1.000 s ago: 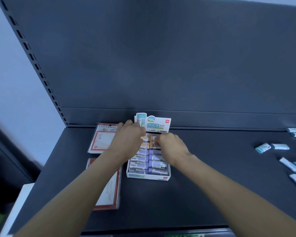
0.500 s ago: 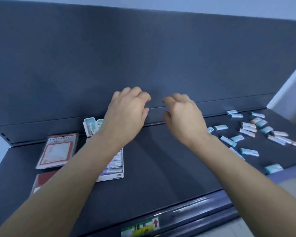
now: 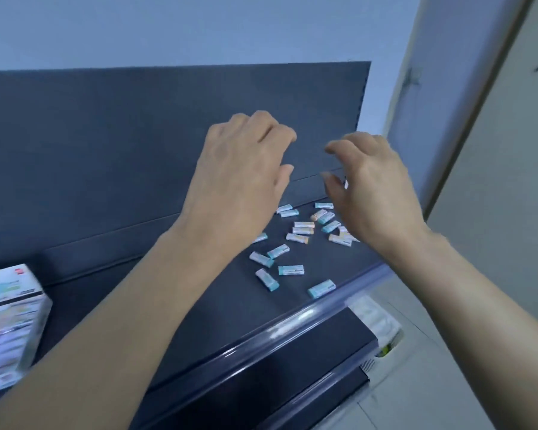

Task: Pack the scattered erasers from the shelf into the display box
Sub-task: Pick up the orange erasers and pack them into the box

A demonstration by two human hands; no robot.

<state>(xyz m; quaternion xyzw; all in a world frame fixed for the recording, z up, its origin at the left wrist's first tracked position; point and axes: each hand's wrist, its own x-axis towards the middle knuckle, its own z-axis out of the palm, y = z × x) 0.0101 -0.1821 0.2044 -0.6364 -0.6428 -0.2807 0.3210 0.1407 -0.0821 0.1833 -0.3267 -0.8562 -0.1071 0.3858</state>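
Change: my left hand (image 3: 239, 181) and right hand (image 3: 373, 193), empty, fingers loosely curled, now hover over erasers (image 3: 291, 270), centre-right on shelf (image 3: 199, 321), long axes pointing assorted ways. Display box (image 3: 10, 324) shifted to lower left.

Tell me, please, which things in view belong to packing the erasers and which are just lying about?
For the job:
scattered erasers on the shelf
display box at the left edge
left hand and right hand, both empty

Just lying about:
pale packet on the level below
clear rail along the shelf front
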